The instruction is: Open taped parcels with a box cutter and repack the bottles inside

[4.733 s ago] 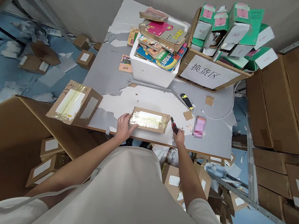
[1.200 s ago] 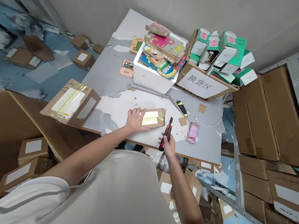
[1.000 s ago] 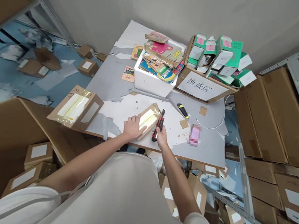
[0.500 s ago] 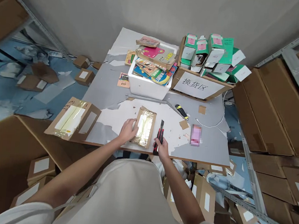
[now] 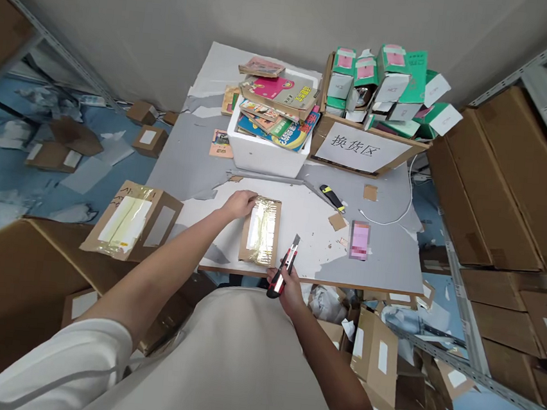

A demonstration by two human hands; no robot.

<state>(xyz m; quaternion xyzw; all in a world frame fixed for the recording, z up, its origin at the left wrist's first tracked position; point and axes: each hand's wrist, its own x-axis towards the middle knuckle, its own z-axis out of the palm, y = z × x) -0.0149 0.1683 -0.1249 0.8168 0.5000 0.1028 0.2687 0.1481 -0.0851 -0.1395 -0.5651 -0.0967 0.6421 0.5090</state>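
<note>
Sitting at the left edge of our worn grey-and-white table [image 5: 181, 157] is one larger carton [image 5: 129, 220], handwritten on and taped, with two white labels showing. Farther right, one peach-covered book [image 5: 222, 144] lies flat beside one white foam box [image 5: 266, 157] heaped with several more. Our left arm reaches forward, the left hand [image 5: 241, 203] bent at the far left corner of one small parcel [image 5: 261, 233]; how firmly it grips, we cannot tell. The parcel lies flat near the table's front edge, directly before us, its long side pointing away: plain brown cardboard, a white label along the left of its top, glossy yellowish tape wrinkled down the right. Our right hand [image 5: 290, 288], apart from the left and lower, is wrapped around one red-and-black cutter [image 5: 282, 270], blade bared and pointing away from us, its fingertips at the parcel's near right corner. Beyond lie one black-and-yellow knife [image 5: 332, 198], two squarish cardboard scraps [image 5: 337, 221] and one blurred pink item [image 5: 360, 240]. Behind them, one cardboard box [image 5: 319, 142] bearing one handwritten sign [image 5: 363, 148] holds several green-and-white cartons [image 5: 394, 88], and one white cable [image 5: 388, 222] curves near the table's right side.
</note>
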